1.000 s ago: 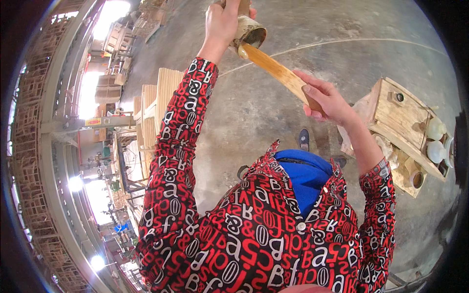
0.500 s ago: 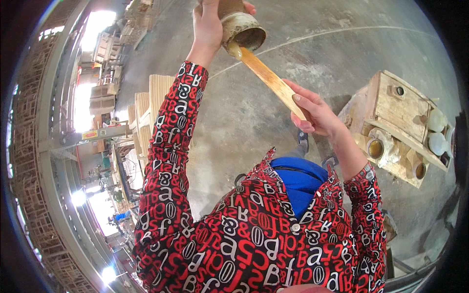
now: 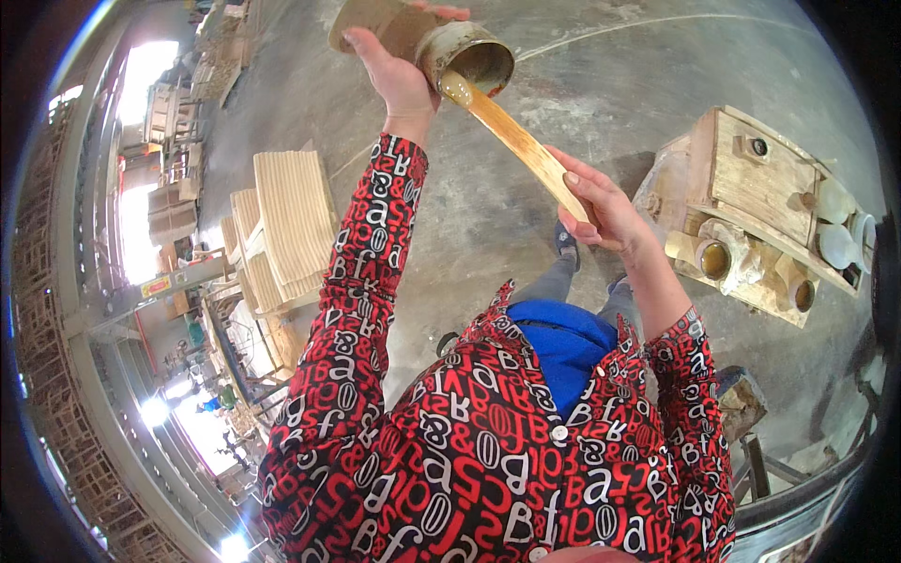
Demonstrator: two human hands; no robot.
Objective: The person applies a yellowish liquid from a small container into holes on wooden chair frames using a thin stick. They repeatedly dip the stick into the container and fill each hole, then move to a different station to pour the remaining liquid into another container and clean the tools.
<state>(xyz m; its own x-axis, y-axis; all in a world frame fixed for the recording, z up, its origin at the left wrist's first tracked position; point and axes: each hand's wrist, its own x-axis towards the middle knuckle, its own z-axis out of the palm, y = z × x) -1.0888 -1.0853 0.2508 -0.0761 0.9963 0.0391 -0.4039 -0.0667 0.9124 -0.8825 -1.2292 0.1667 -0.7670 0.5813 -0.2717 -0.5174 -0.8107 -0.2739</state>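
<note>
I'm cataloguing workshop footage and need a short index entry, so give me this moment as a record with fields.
Left hand: holding a tilted cylindrical pot, its mouth facing the lower right
Right hand: gripping a flat wooden stick near one end
Stick's far end: at the pot's lip, meeting pale, glossy paste
Picture right: wooden box, with round open-mouthed containers beside it
Picture left: stacked ribbed boards
Ground: grey, stained floor

I have a gap over grey floor (image 3: 605, 103), between the slanted wooden strip (image 3: 526, 144) and the wooden box (image 3: 765, 183) at right; a tilted pot (image 3: 443, 47) blocks far centre, stacked boards (image 3: 298, 225) the left.
</note>
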